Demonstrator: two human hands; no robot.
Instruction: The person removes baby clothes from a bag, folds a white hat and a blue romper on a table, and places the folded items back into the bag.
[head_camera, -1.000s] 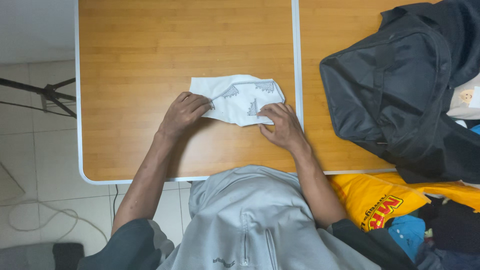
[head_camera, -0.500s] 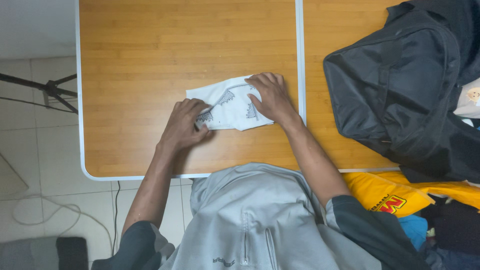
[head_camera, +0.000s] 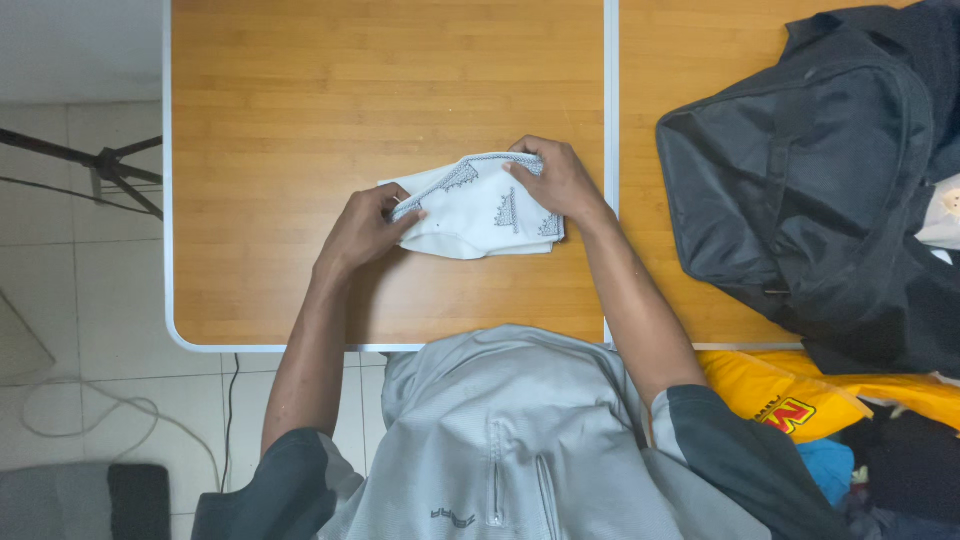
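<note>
While the white cloth (head_camera: 478, 208) with grey patterned trim lies folded on the wooden worktop (head_camera: 300, 110), both hands grip it at opposite ends. At the cloth's left end, the left hand (head_camera: 362, 228) has its fingers (head_camera: 398, 208) pinched shut on the edge. At the cloth's upper right corner, the right hand (head_camera: 556, 180) has its fingers (head_camera: 528, 163) curled closed over the trimmed border, lifting it slightly. Right of the cloth, past the pale seam in the worktop, sits a black bag (head_camera: 800, 190). Below the bag, off the worktop's near edge, a yellow bag (head_camera: 790, 392) shows. Far left of the cloth, a tripod leg (head_camera: 100, 165) stands on the tiled floor.
</note>
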